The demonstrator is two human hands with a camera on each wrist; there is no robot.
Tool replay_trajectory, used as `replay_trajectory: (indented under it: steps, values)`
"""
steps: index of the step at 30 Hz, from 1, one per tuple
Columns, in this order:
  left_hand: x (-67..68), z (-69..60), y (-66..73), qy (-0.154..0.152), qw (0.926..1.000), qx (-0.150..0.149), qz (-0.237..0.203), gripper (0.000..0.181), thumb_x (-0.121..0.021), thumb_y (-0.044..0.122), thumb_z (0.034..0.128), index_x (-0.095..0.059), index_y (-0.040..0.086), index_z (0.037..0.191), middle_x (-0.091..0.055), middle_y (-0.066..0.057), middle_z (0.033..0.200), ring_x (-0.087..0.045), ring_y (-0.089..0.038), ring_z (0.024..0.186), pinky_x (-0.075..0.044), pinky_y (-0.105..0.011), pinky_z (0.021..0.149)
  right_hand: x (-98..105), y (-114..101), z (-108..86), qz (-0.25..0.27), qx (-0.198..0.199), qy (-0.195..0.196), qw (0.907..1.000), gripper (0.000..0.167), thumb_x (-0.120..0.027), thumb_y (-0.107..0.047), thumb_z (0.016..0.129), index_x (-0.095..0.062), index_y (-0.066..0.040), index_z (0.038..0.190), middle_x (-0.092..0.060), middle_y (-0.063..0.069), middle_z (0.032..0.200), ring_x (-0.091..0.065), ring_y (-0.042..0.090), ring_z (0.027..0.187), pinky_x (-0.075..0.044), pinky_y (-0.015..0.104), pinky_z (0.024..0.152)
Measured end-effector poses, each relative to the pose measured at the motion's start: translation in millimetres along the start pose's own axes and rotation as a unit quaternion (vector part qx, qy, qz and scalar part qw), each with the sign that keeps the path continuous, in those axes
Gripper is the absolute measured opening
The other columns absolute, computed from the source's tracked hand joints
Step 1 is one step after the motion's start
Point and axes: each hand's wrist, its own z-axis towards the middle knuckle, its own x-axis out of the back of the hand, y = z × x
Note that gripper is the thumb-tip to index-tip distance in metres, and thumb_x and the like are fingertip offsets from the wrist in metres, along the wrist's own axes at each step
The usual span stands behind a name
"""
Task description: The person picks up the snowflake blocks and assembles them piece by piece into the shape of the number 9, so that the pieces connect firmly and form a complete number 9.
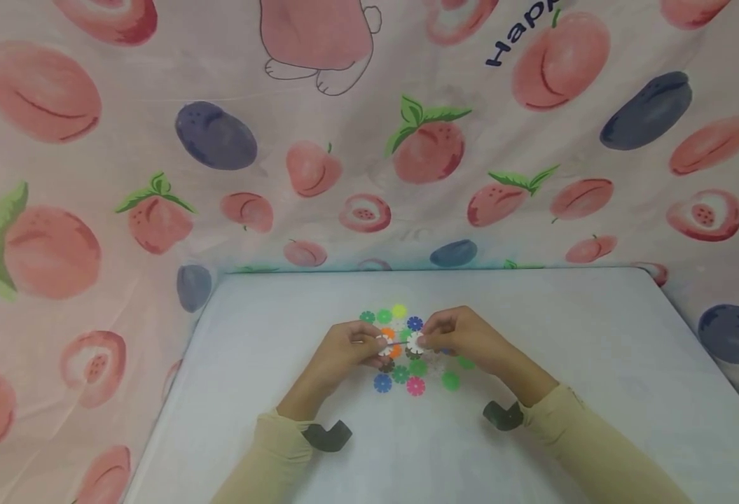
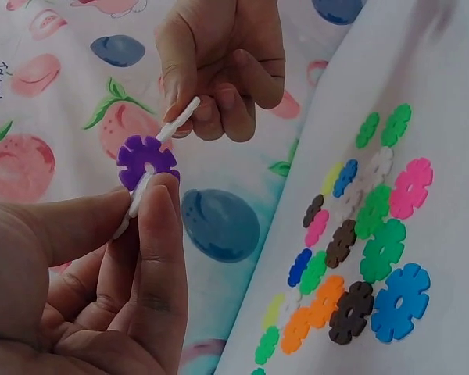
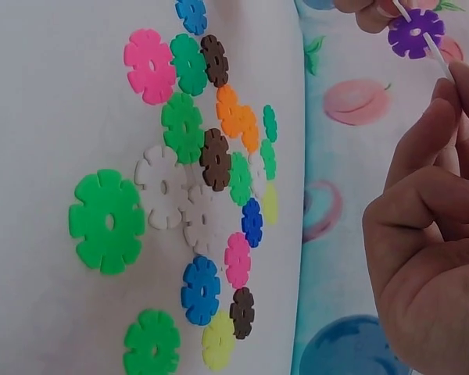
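Where the two hands meet above the white tabletop, one three-piece group: purple disc, notched, in the middle; first white disc at one side, pinched between thumb and fingers of the left hand; second white disc at the other, pinched by thumb and fingertips of the right hand. Both white discs meet the purple one at its notches; depth of seating cannot be told. Below, loose discs, assorted colours, white included, some overlapping. Likely faults: a joint popping apart, should the hands pull or twist unevenly; a notch bending, if pushed askew; a slipped white piece dropping among its likenesses, the pinch being narrow.
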Motion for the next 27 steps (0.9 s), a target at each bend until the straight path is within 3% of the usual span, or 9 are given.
replay_trajectory:
  steps: [12,16,21,27]
  values:
    - [-4.8,2.5,-0.3,-0.015,0.9998,-0.014,0.0,0.029,-0.073,0.024,0.0945,-0.066,0.002,0.113,-0.077,-0.012,0.093,-0.073,-0.045,0.095,-0.061,-0.034,0.084,-1,0,-1.7,0.001,-0.006,-0.001,1.0,0.016,-0.079,-0.026,0.088,-0.075,-0.012,0.094,-0.073,0.017,0.095,-0.064,0.024,0.087,-0.054,0.045,0.082]
    - [-8.0,1.8,2.0,-0.007,0.9999,-0.012,-0.005,0.027,-0.073,0.021,0.0947,-0.066,0.0,0.111,-0.077,-0.013,0.093,-0.077,-0.036,0.088,-0.061,-0.035,0.085,-1,1,-1.9,0.003,0.012,0.001,0.9999,0.016,-0.079,-0.025,0.087,-0.075,-0.011,0.092,-0.073,0.01,0.087,-0.066,0.025,0.084,-0.056,0.043,0.076]
    - [-12.8,0.6,3.1,0.012,0.9997,-0.009,-0.019,0.023,-0.071,0.017,0.0953,-0.067,-0.001,0.108,-0.076,-0.012,0.094,-0.077,-0.022,0.081,-0.062,-0.034,0.085,-3,3,-1.5,0.001,0.047,0.0,0.9989,0.015,-0.079,-0.023,0.088,-0.074,-0.009,0.09,-0.073,0.007,0.083,-0.068,0.036,0.083,-0.055,0.038,0.067]
    - [-16.6,-0.9,5.0,0.014,0.9994,-0.025,-0.021,0.019,-0.069,0.014,0.0954,-0.066,-0.003,0.104,-0.074,-0.013,0.092,-0.077,-0.022,0.079,-0.061,-0.034,0.084,-5,2,-1.3,0.016,0.07,-0.012,0.9974,0.015,-0.077,-0.02,0.09,-0.073,-0.006,0.09,-0.073,0.01,0.082,-0.07,0.04,0.085,-0.059,0.051,0.077]
